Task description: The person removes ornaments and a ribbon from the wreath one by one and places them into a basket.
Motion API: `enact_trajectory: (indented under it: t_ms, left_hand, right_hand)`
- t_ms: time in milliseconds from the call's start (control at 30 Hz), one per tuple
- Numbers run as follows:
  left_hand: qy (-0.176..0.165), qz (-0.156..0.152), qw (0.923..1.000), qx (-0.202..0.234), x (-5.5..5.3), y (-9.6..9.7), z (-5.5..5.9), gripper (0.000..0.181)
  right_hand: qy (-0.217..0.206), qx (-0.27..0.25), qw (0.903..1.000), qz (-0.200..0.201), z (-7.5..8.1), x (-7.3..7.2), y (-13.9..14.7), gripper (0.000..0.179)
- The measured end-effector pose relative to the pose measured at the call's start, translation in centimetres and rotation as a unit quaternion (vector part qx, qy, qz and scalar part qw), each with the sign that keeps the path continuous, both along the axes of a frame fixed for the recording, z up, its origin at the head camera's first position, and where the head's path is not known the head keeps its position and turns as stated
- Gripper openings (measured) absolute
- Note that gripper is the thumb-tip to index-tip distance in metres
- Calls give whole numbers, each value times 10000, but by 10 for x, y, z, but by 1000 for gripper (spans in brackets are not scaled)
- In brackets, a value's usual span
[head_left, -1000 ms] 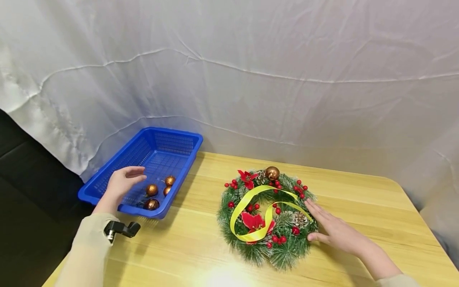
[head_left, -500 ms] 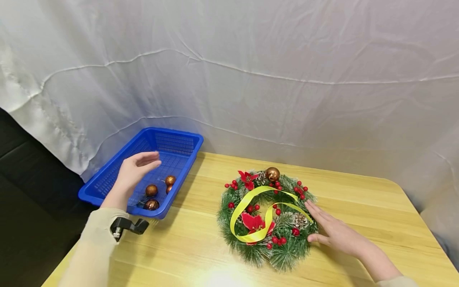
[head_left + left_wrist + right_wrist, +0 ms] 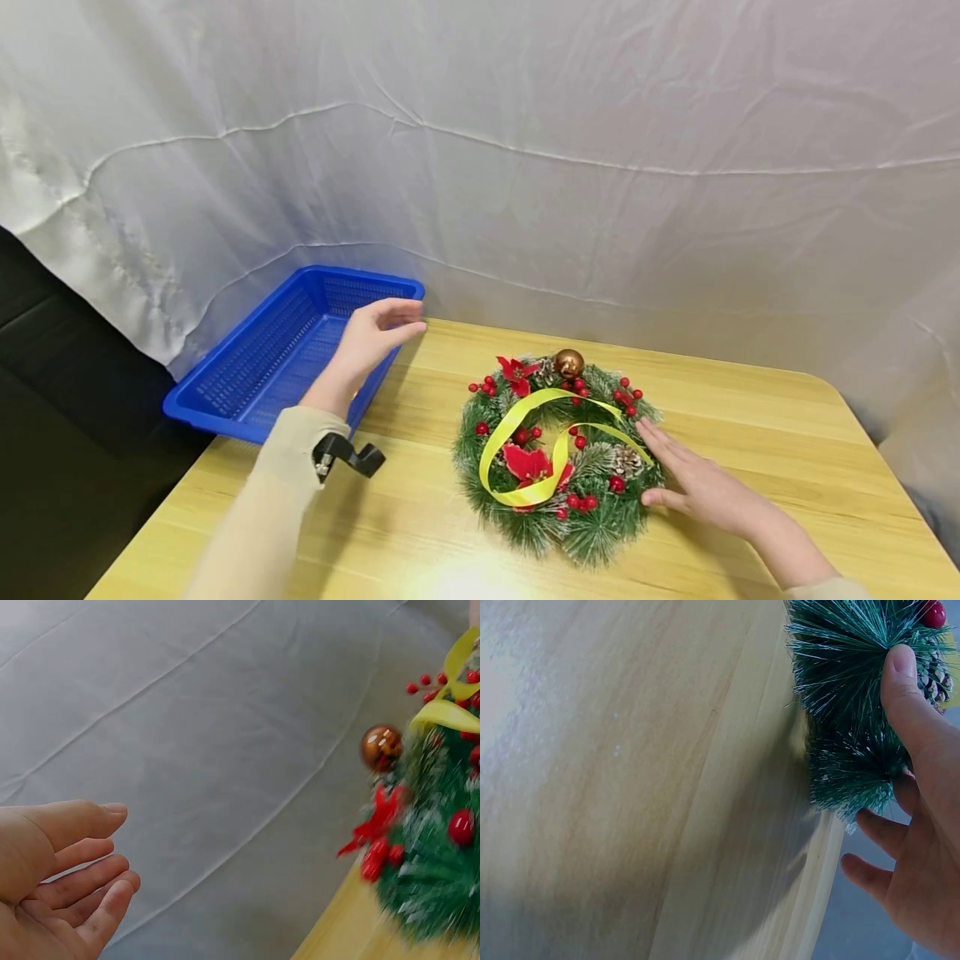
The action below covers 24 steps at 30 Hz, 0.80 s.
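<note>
A green wreath [image 3: 596,533] lies on the table, trimmed with red berries, red flowers, pinecones and a loose yellow ribbon [image 3: 495,458]. One shiny brown bauble [image 3: 568,363] sits at its far edge. My right hand [image 3: 705,487] rests against the wreath's right side, fingers extended; in the right wrist view the thumb [image 3: 904,690] lies over the green needles. My left hand [image 3: 378,337] hangs above the right rim of the blue basket [image 3: 225,379], apart from the wreath. Nothing is between its loosely bent fingers [image 3: 82,881]. The hand and forearm cover most of the basket's near right corner.
The wooden table [image 3: 780,433] reaches a rounded far right corner. A pale grey cloth [image 3: 525,208] hangs behind it. Something black [image 3: 67,417] fills the left side. A black wrist mount [image 3: 348,454] sticks out from the left sleeve.
My left hand has moved right and away from me, from over the basket's inside to its right rim. The brown baubles in the basket are now mostly covered. The right hand stays put.
</note>
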<state>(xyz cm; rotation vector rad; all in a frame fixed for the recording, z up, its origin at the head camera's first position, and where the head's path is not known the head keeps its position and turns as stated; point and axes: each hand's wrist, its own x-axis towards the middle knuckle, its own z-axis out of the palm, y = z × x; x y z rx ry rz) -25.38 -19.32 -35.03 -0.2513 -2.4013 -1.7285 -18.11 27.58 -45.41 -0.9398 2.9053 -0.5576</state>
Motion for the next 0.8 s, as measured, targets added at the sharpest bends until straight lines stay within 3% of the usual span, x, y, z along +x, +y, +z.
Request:
enact_trajectory:
  t_ms: [200, 400, 800]
  left_hand:
    - [-83, -372, 9992, 127, -7, 38, 0, 38]
    - [-101, -605, 9979, 187, -18, 65, -13, 35]
    - [16, -812, 9967, 8, -27, 121, -26, 35]
  right_hand:
    - [3, -8, 10000, 8, 0, 0, 0, 89]
    - [70, 7, 10000, 20, 0, 0, -1, 89]
    - [57, -56, 10000, -16, 0, 1, -1, 88]
